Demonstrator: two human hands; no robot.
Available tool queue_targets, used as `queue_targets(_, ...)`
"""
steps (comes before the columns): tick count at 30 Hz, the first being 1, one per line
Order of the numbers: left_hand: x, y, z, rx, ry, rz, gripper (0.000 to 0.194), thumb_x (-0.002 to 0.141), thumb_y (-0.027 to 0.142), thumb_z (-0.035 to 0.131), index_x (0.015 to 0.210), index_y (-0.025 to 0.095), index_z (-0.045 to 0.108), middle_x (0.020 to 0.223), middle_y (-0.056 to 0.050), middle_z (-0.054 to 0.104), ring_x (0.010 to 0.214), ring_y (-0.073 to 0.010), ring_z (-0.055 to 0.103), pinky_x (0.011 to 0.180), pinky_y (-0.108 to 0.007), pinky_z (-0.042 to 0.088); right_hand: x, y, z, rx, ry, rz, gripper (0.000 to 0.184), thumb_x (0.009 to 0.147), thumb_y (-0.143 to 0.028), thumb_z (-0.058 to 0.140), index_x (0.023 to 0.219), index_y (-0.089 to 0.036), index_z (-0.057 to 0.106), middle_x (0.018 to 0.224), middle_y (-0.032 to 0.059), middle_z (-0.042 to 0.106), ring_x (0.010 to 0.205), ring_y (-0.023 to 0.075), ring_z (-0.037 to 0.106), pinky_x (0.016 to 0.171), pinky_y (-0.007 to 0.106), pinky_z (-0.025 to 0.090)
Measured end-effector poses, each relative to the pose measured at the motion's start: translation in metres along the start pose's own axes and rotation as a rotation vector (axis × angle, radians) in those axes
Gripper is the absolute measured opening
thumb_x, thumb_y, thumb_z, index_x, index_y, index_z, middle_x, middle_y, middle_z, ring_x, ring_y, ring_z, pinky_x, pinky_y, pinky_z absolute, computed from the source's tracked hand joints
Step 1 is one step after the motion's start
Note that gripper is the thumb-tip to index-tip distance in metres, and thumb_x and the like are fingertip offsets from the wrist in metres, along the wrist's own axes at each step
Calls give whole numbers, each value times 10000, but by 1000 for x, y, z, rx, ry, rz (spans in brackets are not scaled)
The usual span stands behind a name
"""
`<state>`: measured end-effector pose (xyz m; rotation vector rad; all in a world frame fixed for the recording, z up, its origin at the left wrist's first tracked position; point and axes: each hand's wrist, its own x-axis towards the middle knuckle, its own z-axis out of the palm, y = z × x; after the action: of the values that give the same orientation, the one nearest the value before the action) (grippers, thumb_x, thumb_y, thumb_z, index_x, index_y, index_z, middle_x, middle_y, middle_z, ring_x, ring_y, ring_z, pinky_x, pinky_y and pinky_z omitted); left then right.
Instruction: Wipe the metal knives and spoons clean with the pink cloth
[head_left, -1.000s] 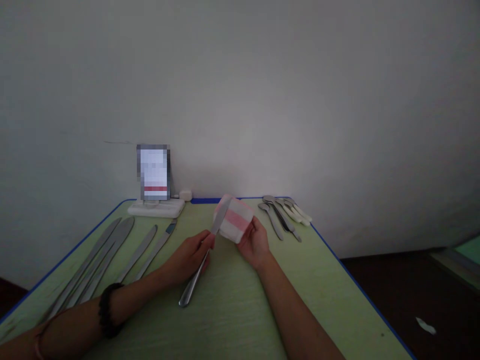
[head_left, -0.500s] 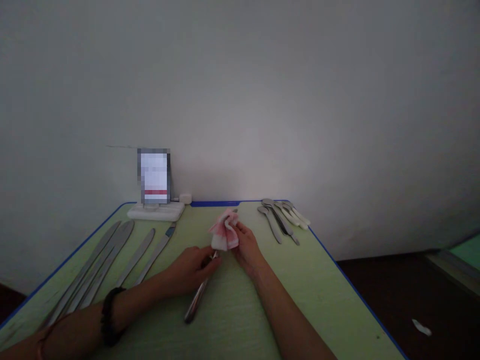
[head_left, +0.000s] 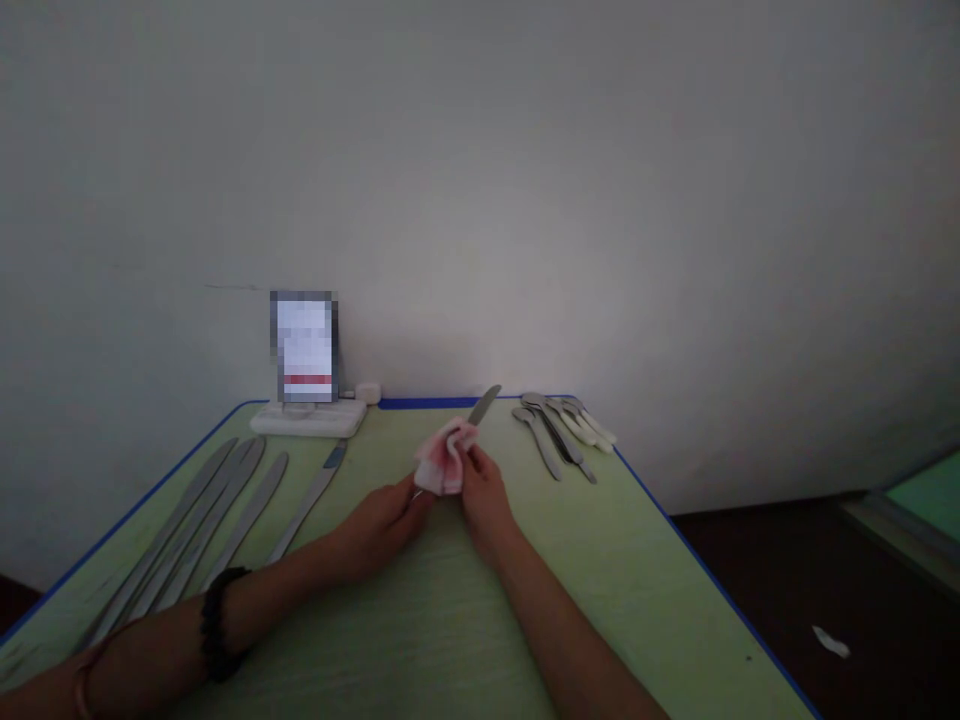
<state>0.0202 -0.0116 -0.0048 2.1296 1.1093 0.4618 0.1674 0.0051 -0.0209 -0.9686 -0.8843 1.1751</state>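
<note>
A pink-and-white cloth (head_left: 448, 458) is folded around a table knife, whose blade (head_left: 484, 404) sticks out past its far right side. My right hand (head_left: 484, 495) is closed on the cloth from the right. On the other side, my left hand (head_left: 394, 520) is closed around the knife's handle, just below the cloth; most of the handle is hidden by the fingers. Left of my hands, several table knives lie side by side, the nearest one (head_left: 307, 510) with a dark mark near its tip.
Several spoons (head_left: 541, 440), some with white handles, lie at the table's back right. A lit device (head_left: 307, 345) stands on a white base (head_left: 311, 418) at the back left, beside a small white plug (head_left: 368, 393). The green table (head_left: 600, 600) has a blue edge and meets the wall.
Much more of the blade now shows beyond the cloth. The handle end that stuck out below my left hand is no longer visible. My left hand has shifted slightly left.
</note>
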Motion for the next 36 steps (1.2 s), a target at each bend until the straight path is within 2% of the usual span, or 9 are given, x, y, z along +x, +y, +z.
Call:
queue_targets(2, 2, -3, 2, -15, 8, -32, 263, 877, 366, 263, 757, 201, 428, 608, 18, 495, 546, -144, 472, 537, -236, 371, -7, 3, 7, -49, -19, 39, 327, 738, -442, 565, 895, -162, 628, 720, 5, 637, 670, 136, 556, 610, 237, 430)
queue_targets(5, 3, -1, 1, 16, 19, -35, 247, 869, 362, 281, 796, 198, 450, 662, -5, 549, 594, -161, 509, 579, -252, 383, -8, 4, 8, -68, -21, 51, 328, 737, -446, 556, 879, -157, 623, 744, 13, 636, 685, 138, 553, 626, 238, 434)
queue_targets(11, 1, 8, -2, 52, 11, 13, 285, 882, 395, 292, 851, 187, 485, 718, -27, 582, 648, -179, 532, 626, -277, 398, -3, 7, 1, -23, 204, 27, 367, 683, -439, 616, 916, -158, 590, 823, 35, 645, 720, 149, 564, 627, 241, 442)
queue_targets(16, 2, 4, -2, -69, 73, -10, 297, 899, 404, 237, 777, 207, 423, 635, 6, 532, 617, -166, 517, 621, -273, 423, -7, 6, 8, 26, 64, 75, 361, 746, -505, 508, 777, -166, 628, 766, 44, 670, 705, 168, 582, 610, 268, 451)
queue_targets(19, 3, 0, -2, -61, 55, 25, 302, 908, 398, 227, 747, 215, 406, 657, 3, 547, 637, -159, 525, 647, -263, 427, -13, -1, 19, 212, 9, 51, 498, 762, -617, 420, 897, -186, 632, 881, 48, 675, 835, 184, 608, 705, 290, 472)
queue_targets(22, 2, 0, -2, -10, 23, 42, 292, 913, 375, 223, 768, 215, 418, 656, 2, 552, 613, -155, 520, 618, -251, 413, -21, -6, 26, 136, -65, 7, 520, 737, -629, 471, 943, -177, 626, 924, 59, 673, 864, 189, 601, 773, 298, 462)
queue_targets(26, -1, 4, -1, 175, -34, 100, 263, 902, 331, 257, 809, 202, 466, 663, -16, 566, 579, -165, 512, 581, -257, 376, -26, -5, 23, -33, 43, 30, 383, 686, -463, 634, 915, -157, 623, 876, 53, 669, 784, 178, 581, 716, 278, 452)
queue_targets(30, -4, 8, -1, 339, -94, 158, 276, 906, 315, 288, 772, 199, 500, 652, -12, 572, 560, -160, 516, 578, -255, 349, -18, -11, 16, 139, 150, 68, 298, 717, -437, 596, 848, -170, 615, 747, 12, 640, 665, 150, 563, 636, 270, 447)
queue_targets(36, -6, 9, -3, 340, -128, 201, 396, 936, 384, 251, 678, 197, 485, 605, 3, 524, 546, -146, 495, 561, -245, 329, -3, -40, 0, 390, 254, 71, 271, 754, -462, 576, 844, -206, 587, 708, -33, 607, 587, 111, 536, 610, 258, 461)
